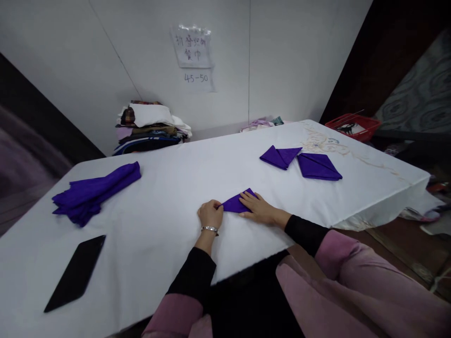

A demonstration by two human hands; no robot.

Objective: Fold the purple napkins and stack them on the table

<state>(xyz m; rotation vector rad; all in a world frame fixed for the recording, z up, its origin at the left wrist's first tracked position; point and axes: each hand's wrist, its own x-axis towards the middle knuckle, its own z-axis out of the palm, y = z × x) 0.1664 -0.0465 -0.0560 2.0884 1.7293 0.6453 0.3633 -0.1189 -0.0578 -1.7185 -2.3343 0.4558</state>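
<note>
A small folded purple cloth (234, 204) lies on the white-covered table (158, 244) near its front edge. My left hand (210, 214), with a silver bracelet at the wrist, pinches the cloth's pointed left corner. On the cloth's right part rests my right hand (258, 208), palm down with its fingers spread. Two more folded purple cloths, one with a pointed shape (280, 157) and one flatter (319, 166), lie farther back to the right. A loose bunch of purple cloth (97, 190) is at the left.
A black flat object (76, 273) lies at the front left. Stacked clothes (151, 129) stand by the wall behind the table. Handwritten papers (193, 56) hang on the wall. A red basket (366, 126) is beyond the back right corner.
</note>
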